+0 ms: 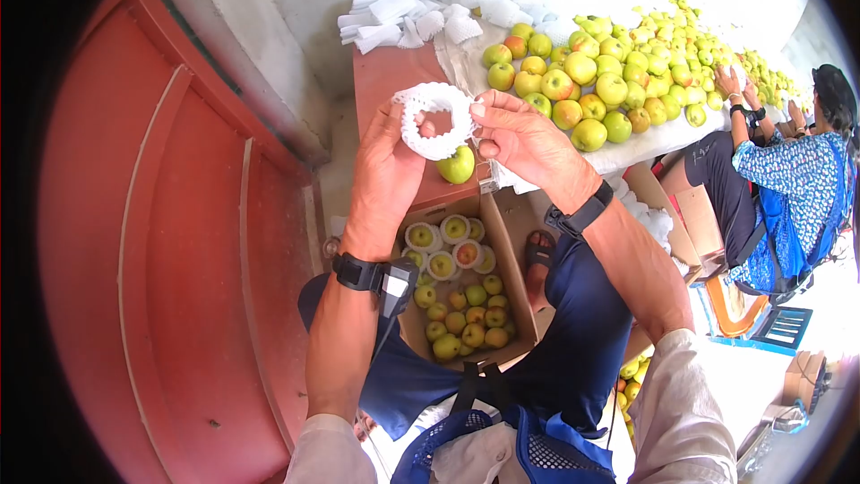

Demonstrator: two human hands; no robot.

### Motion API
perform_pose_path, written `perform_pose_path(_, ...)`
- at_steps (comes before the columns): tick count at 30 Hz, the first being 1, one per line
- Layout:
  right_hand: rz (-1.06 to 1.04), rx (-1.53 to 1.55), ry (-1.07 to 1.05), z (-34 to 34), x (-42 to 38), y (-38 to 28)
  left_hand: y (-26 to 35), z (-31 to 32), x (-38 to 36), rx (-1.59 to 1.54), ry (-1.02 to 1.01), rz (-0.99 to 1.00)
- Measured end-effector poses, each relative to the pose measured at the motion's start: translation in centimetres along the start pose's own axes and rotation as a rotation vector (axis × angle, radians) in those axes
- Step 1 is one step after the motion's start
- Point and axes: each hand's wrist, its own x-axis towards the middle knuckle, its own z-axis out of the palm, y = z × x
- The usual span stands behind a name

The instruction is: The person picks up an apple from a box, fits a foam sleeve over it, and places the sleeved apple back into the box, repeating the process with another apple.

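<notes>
A white foam net sleeve, opened into a ring, is held up between my two hands. My left hand has its fingers closed on the ring's left side. On the right side my right hand pinches the rim. Just below the ring, a yellow-green apple sits at the corner of the red table. Below my hands stands a cardboard box with several apples; those toward its far end wear white foam sleeves, the nearer ones are bare.
Many apples lie heaped on the table's white cloth, with a pile of foam sleeves behind. A co-worker sits at the right, hands on the apples. More cardboard boxes stand right. A red door is left.
</notes>
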Motion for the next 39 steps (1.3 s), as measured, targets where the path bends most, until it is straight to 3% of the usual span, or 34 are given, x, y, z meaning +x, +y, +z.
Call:
perform_pose_path(5,-0.007,0.019,-0.058,-0.1,0.0,0.4,0.3,-0.4,-0.1,-0.338,-0.032,-0.071)
perform_pose_path(11,0.065,-0.154,-0.013,1.8,-0.5,0.1,0.6,-0.3,-0.3,-0.482,-0.022,-0.128)
perform_pose_path(18,0.15,-0.143,-0.075,2.4,-0.7,0.8,0.6,1.5,-0.9,-0.364,-0.046,-0.153)
perform_pose_path(24,0.134,-0.172,-0.034,1.9,-0.5,0.9,0.6,0.3,-0.5,-0.326,-0.227,-0.192)
perform_pose_path(29,0.036,-0.111,-0.057,1.3,0.0,0.6,0.6,0.5,-0.4,-0.141,0.073,-0.125)
perform_pose_path(34,-0.07,0.047,-0.039,0.9,0.4,0.2,-0.3,-0.1,-0.2,-0.019,-0.049,-0.12)
perform_pose_path(39,-0.12,0.144,-0.095,0.6,0.5,0.4,-0.4,0.6,-0.3,-0.088,0.01,-0.124)
